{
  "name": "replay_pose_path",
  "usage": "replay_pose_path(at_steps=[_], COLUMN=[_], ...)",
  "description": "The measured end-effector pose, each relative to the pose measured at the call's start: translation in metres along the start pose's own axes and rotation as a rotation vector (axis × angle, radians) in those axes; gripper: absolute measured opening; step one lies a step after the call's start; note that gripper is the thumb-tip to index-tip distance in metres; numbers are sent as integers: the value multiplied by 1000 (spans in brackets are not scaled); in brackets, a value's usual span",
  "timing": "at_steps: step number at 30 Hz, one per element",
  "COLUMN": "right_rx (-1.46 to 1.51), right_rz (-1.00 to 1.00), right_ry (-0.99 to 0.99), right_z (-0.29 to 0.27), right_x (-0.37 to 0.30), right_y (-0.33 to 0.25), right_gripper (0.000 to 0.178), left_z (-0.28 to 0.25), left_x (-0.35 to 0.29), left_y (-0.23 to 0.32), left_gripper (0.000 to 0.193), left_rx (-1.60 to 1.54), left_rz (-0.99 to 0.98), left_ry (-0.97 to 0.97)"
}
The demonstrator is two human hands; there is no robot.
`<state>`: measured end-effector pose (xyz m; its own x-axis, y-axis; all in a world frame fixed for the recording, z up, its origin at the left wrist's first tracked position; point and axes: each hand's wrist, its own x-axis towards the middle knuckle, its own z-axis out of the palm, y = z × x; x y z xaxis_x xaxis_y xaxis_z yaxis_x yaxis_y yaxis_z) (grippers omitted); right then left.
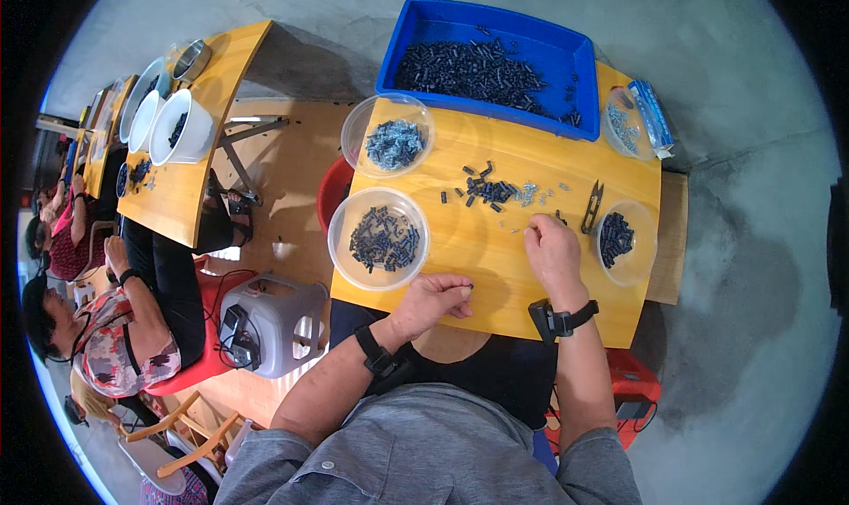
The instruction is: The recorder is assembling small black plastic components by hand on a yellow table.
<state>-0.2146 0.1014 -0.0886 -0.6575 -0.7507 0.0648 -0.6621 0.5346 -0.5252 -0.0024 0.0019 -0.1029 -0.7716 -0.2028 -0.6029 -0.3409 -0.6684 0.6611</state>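
Observation:
My left hand (433,302) is closed in a pinch at the table's near edge, with a small dark piece (471,286) at its fingertips. Farther right, my right hand (552,247) has its fingers curled together over the tabletop; whatever they hold is hidden. Just beyond it lie a little heap of black cylindrical pieces (492,190) and a scatter of small pale clear pieces (529,192). Beside my left hand stands a clear round tub (382,279) with black pieces inside. A smaller clear tub (638,256) of black pieces sits right of my right hand, near dark thread snips (593,208).
A blue tray (486,107) full of black pieces covers the table's far side. Another clear tub (355,126) holds pale bluish pieces; a small one (622,144) stands by a blue-white box (653,116). At left, a person (133,337) sits at another table (190,206) with white buckets (196,133).

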Motion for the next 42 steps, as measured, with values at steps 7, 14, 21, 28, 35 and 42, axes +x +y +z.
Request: replay_pose_path(at_steps=[7,14,21,28,35,42], right_rx=[38,465,766,881,916,1003], right_rz=[25,233,428,451,486,464], right_ry=[160,107,89,-23,-13,-96], right_z=[6,6,1,5,9,-7], right_x=[-6,-20,-33,-46,-51,-51], right_y=[2,23,5,-6,-3,-20], right_gripper=[8,4,6,7,7,6], left_z=[-2,2,9,16,16,23], left_x=[-2,0,-1,2,-1,-9], left_y=[2,-3,1,-2,-1,4], left_gripper=[17,16,15,17,15,12], left_rx=[48,61,135,238,200,186], left_rz=[38,52,58,80,95,238], left_ry=[-33,-3,36,98,105,52])
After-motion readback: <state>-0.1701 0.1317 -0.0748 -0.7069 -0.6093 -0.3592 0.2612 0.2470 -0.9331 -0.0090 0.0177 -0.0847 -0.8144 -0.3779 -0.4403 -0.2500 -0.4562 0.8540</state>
